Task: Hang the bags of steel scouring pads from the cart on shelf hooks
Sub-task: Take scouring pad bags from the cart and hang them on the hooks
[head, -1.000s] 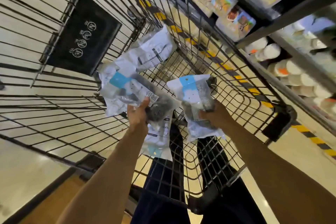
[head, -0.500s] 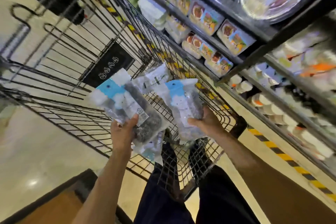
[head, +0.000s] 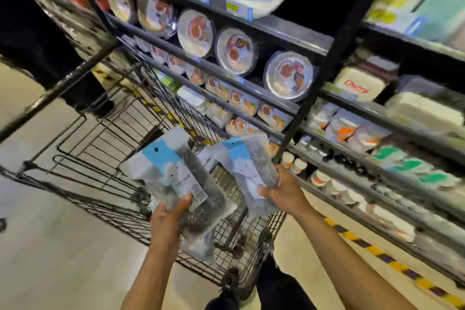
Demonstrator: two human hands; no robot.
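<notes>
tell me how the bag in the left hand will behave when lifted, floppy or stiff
Probably floppy: the bag is thin clear film whose lower end sags past the left hand. Likely light, since that one hand holds it up. The glossy film could slip.

Both bare forearms are stretched forward over the cart [head: 108, 131]. The left hand [head: 167, 219] is raised above the cart's near end, its thumb pressed across a bag [head: 173, 171] that is gripped from below. The right hand [head: 284, 192] is held over the cart's right side, fingers curled round a second bag [head: 247, 166].
</notes>
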